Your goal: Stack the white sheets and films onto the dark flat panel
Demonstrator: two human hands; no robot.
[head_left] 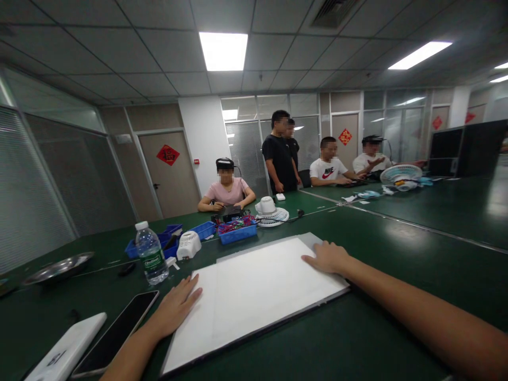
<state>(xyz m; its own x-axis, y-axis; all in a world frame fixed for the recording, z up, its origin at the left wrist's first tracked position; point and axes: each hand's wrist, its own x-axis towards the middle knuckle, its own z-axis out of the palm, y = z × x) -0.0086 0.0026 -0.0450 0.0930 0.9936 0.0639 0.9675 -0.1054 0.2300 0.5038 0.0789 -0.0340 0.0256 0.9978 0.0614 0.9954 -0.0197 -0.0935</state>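
A large white sheet (254,296) lies on a thin grey board or folder (311,239), whose grey edge shows along the back and right. On the sheet's left edge rests my left hand (179,302), fingers stretched out and nothing held. My right hand (330,257) lies across the right edge, thumb and fingers apart, also holding nothing. Left of my left hand are a dark-screened phone (119,333) and a white slab-shaped device (67,349) with dark marking. A clear water bottle (152,259) with a green label stands behind that hand.
Behind the sheet are a blue tray of coloured wires (238,233), a white plastic housing (188,244) and a white fan part (272,214). A metal dish (59,269) sits at far left. Across the green table (400,286) several people sit or stand; another fan grille (400,173) lies farther right.
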